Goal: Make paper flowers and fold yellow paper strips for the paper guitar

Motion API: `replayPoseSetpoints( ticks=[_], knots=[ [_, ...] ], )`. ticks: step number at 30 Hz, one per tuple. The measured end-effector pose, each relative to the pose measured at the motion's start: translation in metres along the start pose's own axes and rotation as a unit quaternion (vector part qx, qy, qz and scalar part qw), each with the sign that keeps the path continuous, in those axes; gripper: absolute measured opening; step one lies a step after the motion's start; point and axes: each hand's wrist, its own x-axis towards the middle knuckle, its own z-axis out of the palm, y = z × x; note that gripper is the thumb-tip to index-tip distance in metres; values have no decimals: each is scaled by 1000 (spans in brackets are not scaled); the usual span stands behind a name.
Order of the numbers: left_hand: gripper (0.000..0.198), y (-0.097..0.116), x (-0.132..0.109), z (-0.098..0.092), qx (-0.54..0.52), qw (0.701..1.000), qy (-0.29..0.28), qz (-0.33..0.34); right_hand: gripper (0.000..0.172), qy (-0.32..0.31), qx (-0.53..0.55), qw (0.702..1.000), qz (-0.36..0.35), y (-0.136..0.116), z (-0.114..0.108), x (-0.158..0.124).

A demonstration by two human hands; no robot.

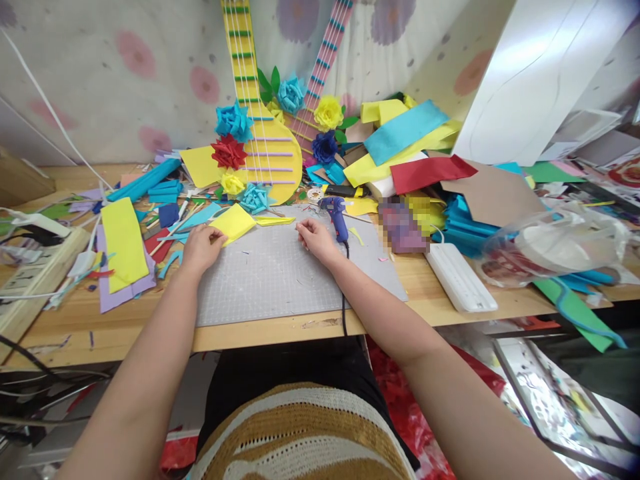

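At the left side of the grey cutting mat, my left hand is closed on the near corner of a yellow paper piece. My right hand is above the mat's far middle part, its fingers curled into a pinch; anything between them is too small to make out. Between the hands, a narrow folded yellow strip lies at the mat's back edge. Just right of my right hand, a blue glue gun rests on the mat, its black cord running over the front edge.
A yellow paper guitar with paper flowers leans at the back, a pink one beside it. Coloured paper is heaped at right, near a white power strip. More yellow paper and scraps lie at left.
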Motion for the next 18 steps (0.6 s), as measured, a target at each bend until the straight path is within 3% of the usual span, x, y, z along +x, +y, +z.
replayPoseSetpoints(
  ticks=[13,18],
  knots=[
    [12,-6,1,-1,-58,998,19,-19,13,3,-4,1000,-1,-2,0,-1],
    [11,0,-1,-6,-79,994,66,-31,12,1,-25,1000,-8,-2,1,-2]
  ],
)
